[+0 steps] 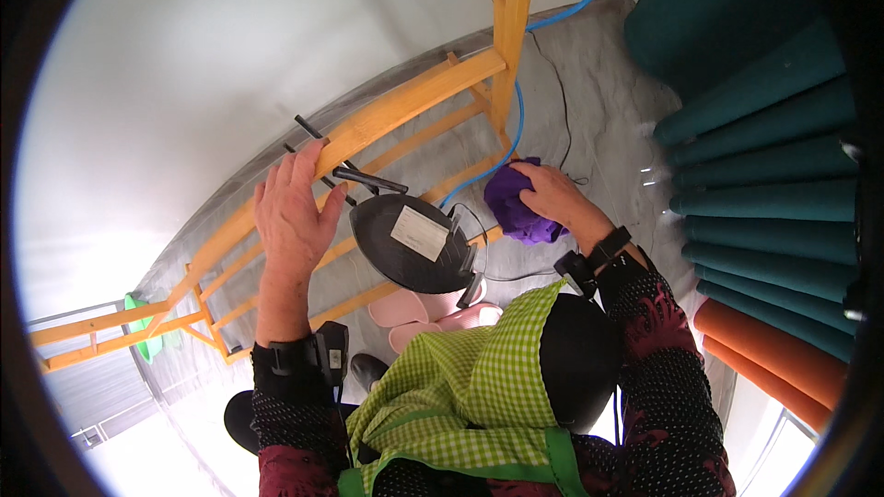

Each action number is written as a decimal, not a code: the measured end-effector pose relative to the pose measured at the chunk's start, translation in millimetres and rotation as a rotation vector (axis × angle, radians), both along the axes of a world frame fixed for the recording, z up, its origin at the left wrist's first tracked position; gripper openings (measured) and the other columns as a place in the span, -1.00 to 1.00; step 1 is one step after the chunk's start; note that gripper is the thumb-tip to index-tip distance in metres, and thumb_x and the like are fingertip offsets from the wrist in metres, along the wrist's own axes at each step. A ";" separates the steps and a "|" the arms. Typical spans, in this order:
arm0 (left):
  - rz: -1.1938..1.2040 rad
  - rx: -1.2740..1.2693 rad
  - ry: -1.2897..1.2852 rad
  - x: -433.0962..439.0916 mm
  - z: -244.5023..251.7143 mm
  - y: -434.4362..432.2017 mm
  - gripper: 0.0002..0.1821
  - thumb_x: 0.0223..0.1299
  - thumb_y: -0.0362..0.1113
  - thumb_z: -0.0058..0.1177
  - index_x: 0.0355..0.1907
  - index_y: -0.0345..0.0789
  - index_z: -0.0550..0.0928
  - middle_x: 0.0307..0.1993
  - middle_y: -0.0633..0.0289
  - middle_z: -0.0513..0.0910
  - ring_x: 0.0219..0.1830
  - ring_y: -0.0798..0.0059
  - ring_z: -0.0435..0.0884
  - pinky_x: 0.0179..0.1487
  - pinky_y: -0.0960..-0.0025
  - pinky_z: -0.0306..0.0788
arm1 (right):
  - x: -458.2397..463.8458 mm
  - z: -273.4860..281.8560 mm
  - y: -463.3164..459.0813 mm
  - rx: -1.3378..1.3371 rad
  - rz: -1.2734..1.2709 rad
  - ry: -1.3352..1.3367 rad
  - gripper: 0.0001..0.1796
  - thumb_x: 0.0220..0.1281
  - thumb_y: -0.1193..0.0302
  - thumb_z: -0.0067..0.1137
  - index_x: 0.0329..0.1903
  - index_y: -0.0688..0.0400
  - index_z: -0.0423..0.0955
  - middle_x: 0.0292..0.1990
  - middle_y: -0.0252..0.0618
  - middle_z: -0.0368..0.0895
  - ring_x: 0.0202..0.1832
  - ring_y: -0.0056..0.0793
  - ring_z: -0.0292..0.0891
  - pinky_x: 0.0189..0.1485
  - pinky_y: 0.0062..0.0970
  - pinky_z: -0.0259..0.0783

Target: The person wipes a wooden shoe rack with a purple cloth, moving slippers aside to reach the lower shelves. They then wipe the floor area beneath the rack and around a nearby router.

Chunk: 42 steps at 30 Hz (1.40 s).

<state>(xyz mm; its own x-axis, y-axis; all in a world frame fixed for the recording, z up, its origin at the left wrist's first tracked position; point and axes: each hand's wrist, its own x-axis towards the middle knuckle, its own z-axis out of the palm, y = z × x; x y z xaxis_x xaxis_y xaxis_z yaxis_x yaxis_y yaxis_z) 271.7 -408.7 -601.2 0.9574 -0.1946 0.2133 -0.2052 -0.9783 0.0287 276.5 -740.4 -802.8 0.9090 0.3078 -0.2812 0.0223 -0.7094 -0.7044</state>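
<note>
My left hand (pixel 297 210) lies with spread fingers on the long top rail of a wooden frame (pixel 407 107), its fingertips over the bar. Bunched under my right hand (pixel 556 197) is a purple cloth (pixel 518 203), held low by a lower wooden bar near a blue hose. Between my hands, below the rail, is a black round board (pixel 373 228) with a pale label bearing writing; black bars stick out beside it. What the board belongs to I cannot tell.
Pink slippers (pixel 397 307) stand on the grey floor below the board. A blue hose (pixel 521 110) and thin black cables run across the floor. Dark green curtains (pixel 766 200) and an orange one (pixel 770 352) hang at right. A green object (pixel 141 328) lies far left, by the white wall (pixel 207 69).
</note>
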 end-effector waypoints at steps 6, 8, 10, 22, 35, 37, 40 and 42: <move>-0.020 -0.029 -0.009 -0.2 1.1 -0.3 -0.36 -0.04 -0.28 0.34 0.18 -0.12 0.49 -0.14 0.26 0.58 -0.05 0.20 0.53 -0.02 0.16 0.33 | -13.9 7.3 -39.8 0.145 -0.153 0.095 -0.49 0.11 0.43 0.05 0.18 0.19 0.50 -0.08 0.13 0.66 -0.05 0.03 0.60 0.06 -0.22 0.50; -0.015 -0.030 0.005 -0.8 2.3 -0.4 -0.36 -0.05 -0.28 0.34 0.19 -0.12 0.49 -0.13 0.26 0.58 -0.06 0.20 0.53 -0.01 0.15 0.33 | -14.0 20.2 -49.6 0.190 -0.345 0.283 -0.51 0.13 0.44 0.04 0.16 0.23 0.50 -0.12 0.05 0.69 -0.11 -0.13 0.64 0.02 -0.29 0.52; -0.011 -0.034 0.007 -1.1 3.4 -0.9 -0.36 -0.06 -0.27 0.34 0.19 -0.12 0.49 -0.13 0.26 0.58 -0.05 0.20 0.53 -0.01 0.15 0.33 | -13.3 43.6 -56.6 0.345 -0.402 0.247 -0.53 0.15 0.45 0.03 0.15 0.26 0.51 -0.15 -0.06 0.69 -0.13 -0.31 0.63 0.00 -0.39 0.53; -0.010 -0.097 0.020 -3.9 6.5 0.8 -0.37 -0.04 -0.28 0.34 0.19 -0.12 0.50 -0.09 0.25 0.59 -0.03 0.21 0.54 0.01 0.16 0.33 | 30.8 255.4 -14.2 1.259 -0.309 -0.433 -0.27 0.23 0.59 0.14 0.47 0.19 0.17 0.25 -0.14 0.48 0.16 -0.42 0.50 0.29 -0.43 0.41; -0.007 -0.081 0.027 -3.6 5.6 3.0 -0.35 -0.04 -0.27 0.35 0.20 -0.13 0.48 -0.10 0.28 0.59 -0.04 0.24 0.54 0.03 0.18 0.32 | 59.5 157.0 21.6 0.677 -0.316 -0.274 -0.33 0.21 0.50 0.13 0.39 0.22 0.19 -0.01 -0.17 0.59 0.02 -0.46 0.52 0.12 -0.41 0.46; -0.012 -0.079 0.017 -3.8 5.3 3.2 -0.35 -0.04 -0.27 0.35 0.20 -0.13 0.48 -0.11 0.28 0.59 -0.05 0.24 0.54 0.02 0.17 0.32 | 53.0 130.8 20.2 0.633 -0.308 -0.230 -0.32 0.23 0.50 0.12 0.40 0.23 0.15 0.00 -0.14 0.58 0.04 -0.45 0.51 0.15 -0.39 0.44; -0.029 -0.095 -0.003 -4.2 5.4 4.3 -0.35 -0.04 -0.27 0.35 0.19 -0.13 0.48 -0.11 0.28 0.59 -0.06 0.23 0.54 0.02 0.17 0.32 | 42.3 102.7 13.7 0.567 -0.225 -0.196 -0.35 0.22 0.49 0.11 0.37 0.25 0.17 0.05 -0.08 0.58 0.05 -0.36 0.54 0.15 -0.37 0.43; -0.020 -0.098 0.013 -4.1 5.4 4.9 -0.35 -0.04 -0.27 0.35 0.20 -0.14 0.47 -0.11 0.27 0.59 -0.06 0.23 0.54 0.02 0.17 0.32 | 34.4 90.4 6.2 0.479 -0.165 -0.145 -0.38 0.20 0.51 0.10 0.34 0.26 0.23 0.04 -0.06 0.59 0.04 -0.33 0.55 0.15 -0.37 0.44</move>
